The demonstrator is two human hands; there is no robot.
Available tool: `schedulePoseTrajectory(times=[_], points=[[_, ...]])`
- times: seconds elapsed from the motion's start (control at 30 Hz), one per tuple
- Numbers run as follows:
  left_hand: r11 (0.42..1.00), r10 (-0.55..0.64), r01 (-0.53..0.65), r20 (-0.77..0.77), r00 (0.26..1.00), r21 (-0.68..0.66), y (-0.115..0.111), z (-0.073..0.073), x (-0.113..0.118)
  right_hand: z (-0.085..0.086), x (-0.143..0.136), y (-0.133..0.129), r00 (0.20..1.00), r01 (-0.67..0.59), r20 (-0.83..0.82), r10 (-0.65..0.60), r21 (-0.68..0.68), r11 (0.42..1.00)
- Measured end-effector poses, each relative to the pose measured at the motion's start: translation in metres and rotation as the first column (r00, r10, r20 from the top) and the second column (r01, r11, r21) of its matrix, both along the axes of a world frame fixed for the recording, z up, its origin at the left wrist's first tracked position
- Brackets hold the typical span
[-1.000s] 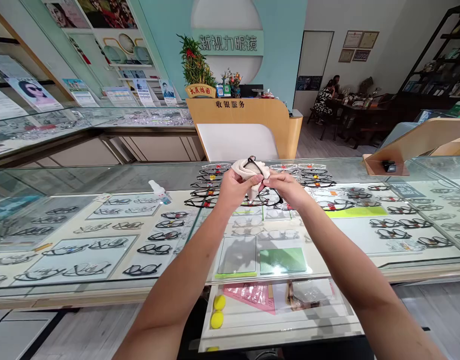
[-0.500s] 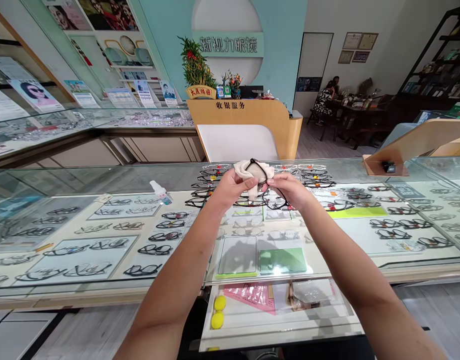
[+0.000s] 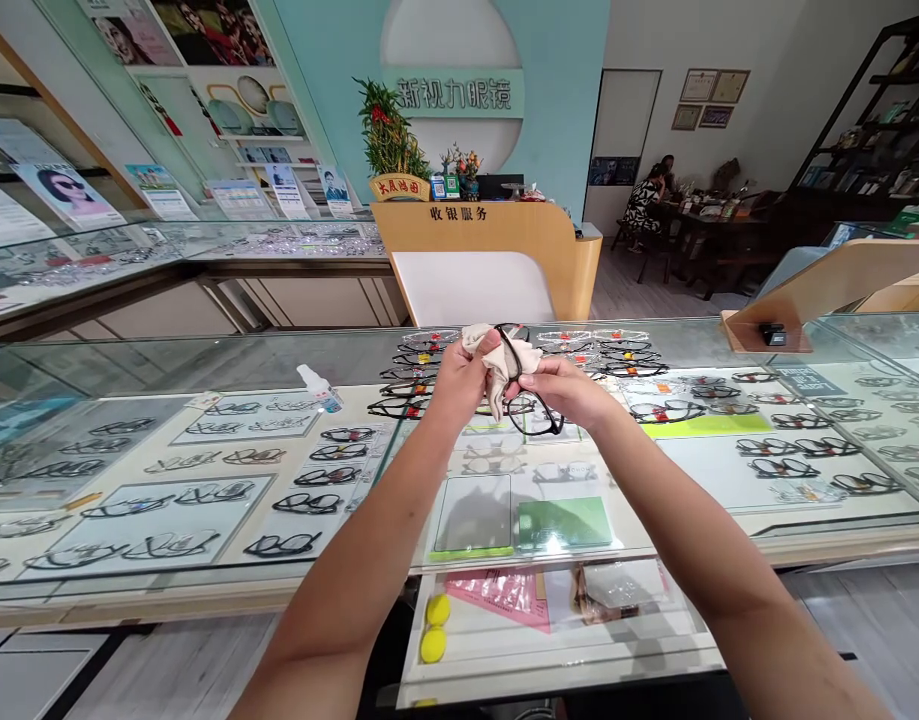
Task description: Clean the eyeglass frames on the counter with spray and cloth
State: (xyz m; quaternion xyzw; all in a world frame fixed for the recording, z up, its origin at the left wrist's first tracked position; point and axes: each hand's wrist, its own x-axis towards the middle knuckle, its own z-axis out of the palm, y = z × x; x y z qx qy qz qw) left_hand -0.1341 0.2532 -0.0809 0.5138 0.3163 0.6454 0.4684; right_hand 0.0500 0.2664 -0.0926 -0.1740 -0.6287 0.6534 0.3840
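Above the glass counter, my left hand (image 3: 463,378) is closed on a cream cloth (image 3: 496,385), pressing it around one lens of a pair of black-framed eyeglasses (image 3: 535,416). My right hand (image 3: 568,388) pinches the frame near its middle, so it hangs tilted with the other lens lowest. Part of the upper rim is covered by the cloth. Rows of eyeglasses (image 3: 400,408) lie in the case just behind and below both hands. To the left of my left hand, a white spray bottle (image 3: 320,389) stands on the glass.
An open drawer (image 3: 564,668) below the counter holds yellow round cases (image 3: 433,644), a pink packet (image 3: 504,597) and papers. A tilted wooden-framed mirror (image 3: 826,285) stands at the right. Behind is a wooden cash desk (image 3: 489,230); a person (image 3: 649,200) sits far back.
The eyeglasses have turned and come slightly lower and to the left, their free lens now hanging more beneath my right hand. The cloth has bunched up more between my fingers.
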Motion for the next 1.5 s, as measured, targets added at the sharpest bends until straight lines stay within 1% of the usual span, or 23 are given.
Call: schedulePoseTrajectory(times=[0.13, 0.2, 0.27, 0.33, 0.47, 0.57, 0.63, 0.7, 0.8, 0.87, 0.93, 1.0, 1.07, 1.2, 1.27, 1.37, 1.47, 1.5], points=[[0.979, -0.2, 0.196, -0.089, 0.976, -0.052, 0.002, 0.001, -0.013, 0.003, 0.005, 0.003, 0.995, -0.003, -0.094, -0.01, -0.13, 0.992], [0.975, -0.222, 0.221, -0.119, 0.968, -0.022, 0.001, 0.001, -0.013, 0.004, 0.006, 0.004, 0.994, -0.014, -0.113, -0.004, -0.157, 0.987], [0.981, -0.189, 0.191, -0.101, 0.977, 0.016, -0.002, 0.0, -0.007, 0.004, 0.005, 0.003, 0.994, -0.044, -0.11, 0.025, -0.171, 0.984], [0.989, -0.146, 0.147, -0.055, 0.988, 0.02, -0.004, -0.002, 0.0, 0.003, 0.003, 0.001, 0.994, -0.07, -0.092, 0.056, -0.157, 0.985], [0.998, -0.063, 0.063, -0.005, 0.998, -0.004, -0.005, -0.004, 0.011, 0.001, -0.002, -0.001, 0.999, -0.042, -0.025, 0.041, -0.053, 0.998], [0.999, 0.053, -0.053, 0.026, 0.998, 0.002, -0.003, -0.003, 0.012, 0.001, -0.001, 0.0, 0.999, -0.023, 0.029, 0.023, 0.009, 1.0], [0.995, 0.095, -0.095, 0.033, 0.995, -0.005, -0.001, -0.003, 0.009, 0.002, 0.002, 0.001, 0.999, -0.022, 0.032, 0.022, 0.001, 1.0], [0.999, 0.048, -0.047, 0.018, 0.999, -0.023, 0.002, -0.003, 0.002, 0.005, 0.007, 0.003, 1.0, -0.019, 0.006, 0.019, -0.046, 0.999], [0.993, -0.111, 0.109, -0.06, 0.992, -0.034, 0.004, -0.002, -0.008, 0.009, 0.013, 0.005, 0.998, -0.005, -0.056, -0.002, -0.117, 0.993], [0.988, -0.152, 0.151, -0.115, 0.982, -0.009, 0.002, -0.001, -0.01, 0.008, 0.012, 0.005, 0.996, -0.004, -0.092, -0.011, -0.154, 0.988], [0.991, -0.129, 0.132, -0.126, 0.984, 0.021, -0.002, 0.001, -0.008, 0.006, 0.008, 0.004, 0.994, -0.03, -0.11, 0.01, -0.18, 0.983], [0.995, -0.091, 0.094, -0.09, 0.992, 0.022, -0.006, 0.002, -0.003, 0.003, 0.001, 0.002, 0.994, -0.06, -0.104, 0.042, -0.177, 0.982], [0.999, -0.054, 0.054, -0.051, 0.997, 0.007, -0.008, 0.001, 0.002, 0.0, -0.004, 0.0, 0.995, -0.068, -0.084, 0.056, -0.145, 0.987], [0.996, 0.084, -0.084, 0.017, 0.996, 0.0, -0.005, -0.003, 0.007, -0.003, -0.006, -0.001, 0.999, -0.037, -0.006, 0.036, -0.04, 0.999], [0.995, 0.094, -0.093, 0.051, 0.994, -0.017, -0.002, -0.005, 0.006, -0.002, -0.004, 0.0, 1.0, -0.019, 0.01, 0.019, -0.016, 1.0], [0.997, 0.058, -0.052, 0.135, 0.989, -0.051, 0.002, -0.002, 0.004, 0.001, 0.001, 0.002, 0.998, -0.009, -0.06, 0.004, -0.072, 0.997], [0.993, 0.104, -0.087, 0.255, 0.961, -0.079, 0.005, 0.003, 0.004, 0.002, 0.006, 0.006, 0.985, 0.003, -0.17, -0.027, -0.141, 0.99], [0.99, 0.128, -0.105, 0.285, 0.95, -0.093, 0.006, 0.005, 0.004, 0.002, 0.008, 0.007, 0.983, 0.025, -0.174, -0.05, -0.143, 0.989]])
